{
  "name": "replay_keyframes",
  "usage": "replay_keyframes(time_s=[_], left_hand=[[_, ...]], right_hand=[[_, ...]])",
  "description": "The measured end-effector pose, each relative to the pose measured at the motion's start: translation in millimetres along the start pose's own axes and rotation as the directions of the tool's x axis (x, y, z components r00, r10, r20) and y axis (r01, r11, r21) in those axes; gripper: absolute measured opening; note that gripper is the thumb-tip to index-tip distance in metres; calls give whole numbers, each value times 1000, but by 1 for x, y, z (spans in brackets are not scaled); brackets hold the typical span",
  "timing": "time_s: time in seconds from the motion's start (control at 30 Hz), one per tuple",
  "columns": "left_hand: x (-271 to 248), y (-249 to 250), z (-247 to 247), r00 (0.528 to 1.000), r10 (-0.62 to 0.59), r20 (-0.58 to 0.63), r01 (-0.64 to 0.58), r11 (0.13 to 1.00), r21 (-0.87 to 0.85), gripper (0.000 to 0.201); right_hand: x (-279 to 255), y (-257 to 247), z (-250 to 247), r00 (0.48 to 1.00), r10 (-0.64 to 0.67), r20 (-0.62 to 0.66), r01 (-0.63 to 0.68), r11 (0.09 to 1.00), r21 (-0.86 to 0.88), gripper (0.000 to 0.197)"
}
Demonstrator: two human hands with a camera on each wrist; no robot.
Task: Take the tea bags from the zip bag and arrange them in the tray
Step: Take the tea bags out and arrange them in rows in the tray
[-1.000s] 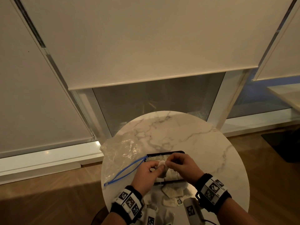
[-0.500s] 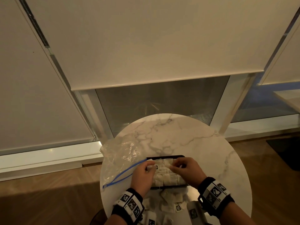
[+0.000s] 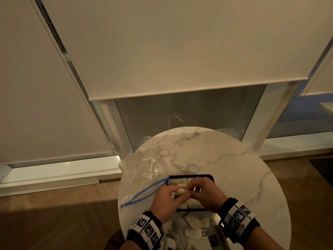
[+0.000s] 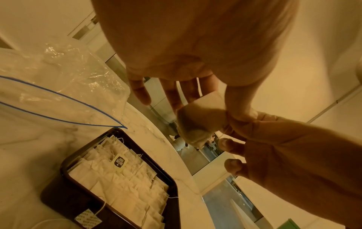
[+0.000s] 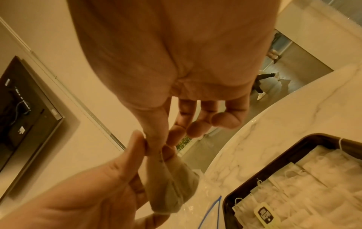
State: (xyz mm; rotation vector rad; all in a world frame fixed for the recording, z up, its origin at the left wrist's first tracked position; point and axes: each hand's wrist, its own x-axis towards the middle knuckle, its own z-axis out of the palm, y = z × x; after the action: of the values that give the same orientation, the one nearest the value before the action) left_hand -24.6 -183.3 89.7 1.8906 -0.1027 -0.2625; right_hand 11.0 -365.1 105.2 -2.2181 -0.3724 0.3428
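A black tray (image 3: 191, 176) on the marble table holds rows of white tea bags (image 4: 125, 184), one with its dark tag (image 4: 119, 161) lying on top. Both hands hover over it and share one tea bag (image 3: 180, 193). My left hand (image 3: 173, 194) grips the pouch (image 4: 201, 117) between thumb and fingers. Thumb and forefinger of my right hand (image 3: 193, 188) pinch its top end (image 5: 156, 151), and the pouch (image 5: 172, 186) hangs below. The clear zip bag (image 3: 142, 175) with its blue seal (image 4: 64, 96) lies open, left of the tray.
Several loose tea bags (image 3: 196, 222) lie on the table (image 3: 225, 159) between the tray and its near edge. The round table stands against a window with lowered blinds (image 3: 162, 51). Wooden floor (image 3: 54, 213) surrounds it.
The hands came down to the tray's far rows half a second ago. They have since drawn back toward me and risen a little, a tea bag held between them.
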Motion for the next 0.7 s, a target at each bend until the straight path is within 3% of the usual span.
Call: replay_keyframes(time_s=[0.1, 0.23, 0.47, 0.6, 0.7], left_hand=[[-1, 1, 0, 1000, -14, 2, 14, 999, -43, 10], [-2, -4, 0, 998, -65, 19, 66, 997, -31, 13], [-2, 1, 2, 996, -85, 39, 86, 996, -34, 13], [-5, 6, 3, 999, -44, 7, 45, 998, -53, 15], [-4, 5, 6, 999, -25, 24, 27, 997, -74, 12]], right_hand=[[0, 4, 6, 1000, 9, -6, -9, 1000, 25, 18], [-3, 6, 4, 999, -11, -44, 16, 993, 119, 14], [-10, 4, 2, 987, -7, -159, 17, 998, 64, 24], [-11, 5, 3, 995, -39, -96, 52, 990, 131, 10], [-10, 7, 2, 998, -41, -42, 47, 989, 142, 10]])
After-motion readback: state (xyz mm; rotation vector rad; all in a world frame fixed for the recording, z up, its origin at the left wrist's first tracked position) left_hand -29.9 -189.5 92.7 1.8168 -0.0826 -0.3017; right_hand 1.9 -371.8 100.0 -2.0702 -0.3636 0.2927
